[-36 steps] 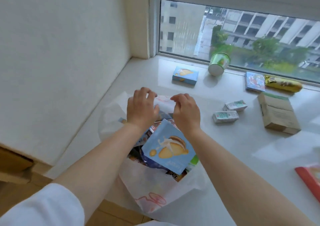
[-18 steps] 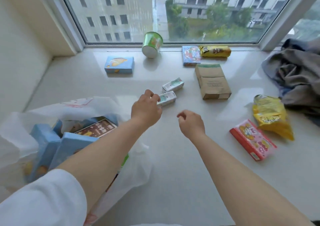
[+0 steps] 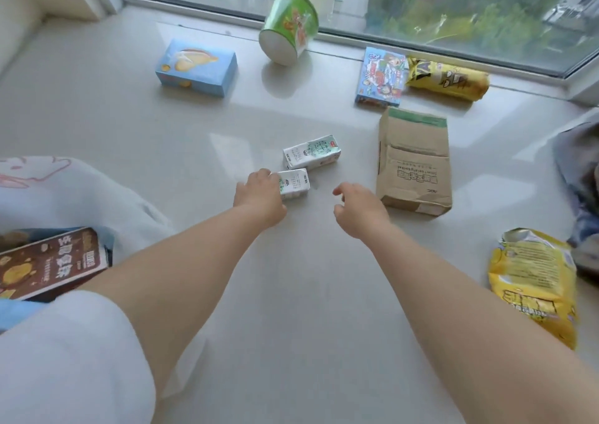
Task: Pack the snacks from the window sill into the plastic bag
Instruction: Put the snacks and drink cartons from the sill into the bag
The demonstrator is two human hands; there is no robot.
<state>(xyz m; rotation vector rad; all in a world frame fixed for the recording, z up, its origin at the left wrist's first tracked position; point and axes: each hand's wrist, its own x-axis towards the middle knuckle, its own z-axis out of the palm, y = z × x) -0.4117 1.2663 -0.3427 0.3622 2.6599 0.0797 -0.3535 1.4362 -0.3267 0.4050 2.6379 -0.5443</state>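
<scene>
The left hand (image 3: 259, 196) covers the near end of a small milk carton (image 3: 294, 183); its grip is hidden. The right hand (image 3: 358, 211) hovers loosely curled, holding nothing. The plastic bag (image 3: 81, 193) is cut off at left.

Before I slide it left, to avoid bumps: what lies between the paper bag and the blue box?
In the head view, two small cartons lie between the paper bag and blue box; the left hand touches the nearer.

Chinese print on the brown box (image 3: 48, 261) and kraft bag (image 3: 413, 164) — too blurred to read.
</scene>
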